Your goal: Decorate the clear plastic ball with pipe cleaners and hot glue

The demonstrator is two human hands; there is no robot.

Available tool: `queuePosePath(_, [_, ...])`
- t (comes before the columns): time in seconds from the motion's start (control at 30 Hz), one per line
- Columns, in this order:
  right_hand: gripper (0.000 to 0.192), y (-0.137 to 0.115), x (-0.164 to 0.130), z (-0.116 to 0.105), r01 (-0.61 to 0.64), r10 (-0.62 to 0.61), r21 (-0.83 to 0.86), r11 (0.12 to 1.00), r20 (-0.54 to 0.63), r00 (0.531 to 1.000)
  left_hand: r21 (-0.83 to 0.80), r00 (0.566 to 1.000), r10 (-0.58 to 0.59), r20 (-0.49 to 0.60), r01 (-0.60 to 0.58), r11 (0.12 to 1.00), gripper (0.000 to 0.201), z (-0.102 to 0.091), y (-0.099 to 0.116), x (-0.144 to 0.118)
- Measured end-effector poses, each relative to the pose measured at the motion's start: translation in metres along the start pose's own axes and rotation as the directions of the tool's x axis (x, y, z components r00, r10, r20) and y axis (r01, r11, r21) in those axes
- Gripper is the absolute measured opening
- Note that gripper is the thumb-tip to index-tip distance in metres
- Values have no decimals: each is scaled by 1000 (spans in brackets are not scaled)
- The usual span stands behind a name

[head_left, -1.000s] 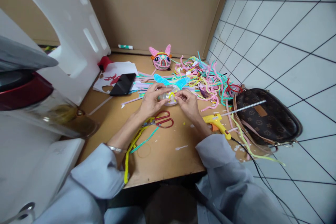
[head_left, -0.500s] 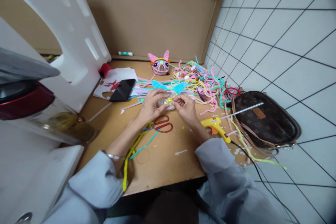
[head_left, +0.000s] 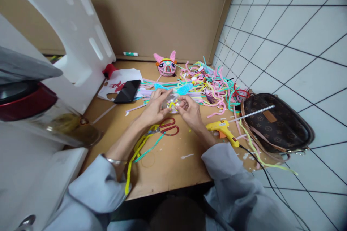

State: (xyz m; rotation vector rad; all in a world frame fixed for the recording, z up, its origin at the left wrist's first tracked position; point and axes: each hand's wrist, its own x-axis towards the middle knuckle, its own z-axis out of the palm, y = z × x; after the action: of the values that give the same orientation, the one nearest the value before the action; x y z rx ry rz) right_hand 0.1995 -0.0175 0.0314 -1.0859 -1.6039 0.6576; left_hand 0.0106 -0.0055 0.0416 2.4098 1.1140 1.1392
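Observation:
My left hand (head_left: 156, 107) is closed around the left side of a clear plastic ball (head_left: 166, 105). Two bright blue fuzzy ears (head_left: 185, 88) stick up from the ball's top. On its near face lies a short bent piece of yellow pipe cleaner (head_left: 172, 104). The thumb and forefinger of my right hand (head_left: 190, 111) pinch at the right end of that yellow piece, against the ball. Red-handled scissors (head_left: 169, 127) lie just below my hands, beside long yellow pipe cleaners (head_left: 130, 169) and a teal one (head_left: 149, 148).
A yellow glue gun (head_left: 222, 128) with its cord lies to the right, by a brown handbag (head_left: 276, 122). Behind are a pink-eared animal head (head_left: 166, 66) and a tangle of pipe cleaners (head_left: 217, 86). A phone (head_left: 127, 92) and a glass jug (head_left: 67, 126) stand left.
My right fingertips have shifted slightly down on the yellow piece, and more of it shows. The ball and its blue ears have turned a little.

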Motion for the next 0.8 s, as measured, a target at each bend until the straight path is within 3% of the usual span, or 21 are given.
queuePosePath(0.23, [25, -5, -2, 0, 23, -23, -31, 999, 31, 999, 26, 999, -7, 43, 5, 1000, 62, -3, 5, 1])
queuePosePath(0.8, [22, 0, 0, -1, -15, 15, 1, 1000, -8, 1000, 2, 998, -2, -66, 2, 1000, 32, 0, 13, 2])
